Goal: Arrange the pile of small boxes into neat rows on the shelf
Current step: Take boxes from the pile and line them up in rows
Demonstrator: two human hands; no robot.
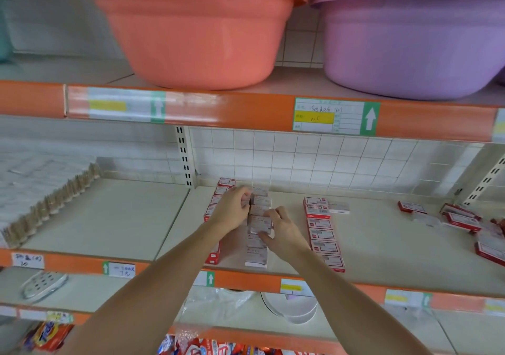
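Note:
Small red-and-white boxes lie on the cream middle shelf [382, 251]. A left row [222, 188] runs front to back, partly hidden by my left forearm. A middle row [257, 253] lies between my hands. A right row [323, 234] stands apart. My left hand [232, 210] pinches the boxes at the far end of the middle row. My right hand [281, 231] grips boxes at the row's middle from the right side. A loose pile of boxes [464, 221] lies scattered at the far right.
An orange basin [196, 35] and a purple basin [410, 43] sit on the shelf above. A row of brown small items [49, 207] lines the left shelf section. A slotted upright [184, 158] divides the back wall. Lower shelves hold plates and snack packets.

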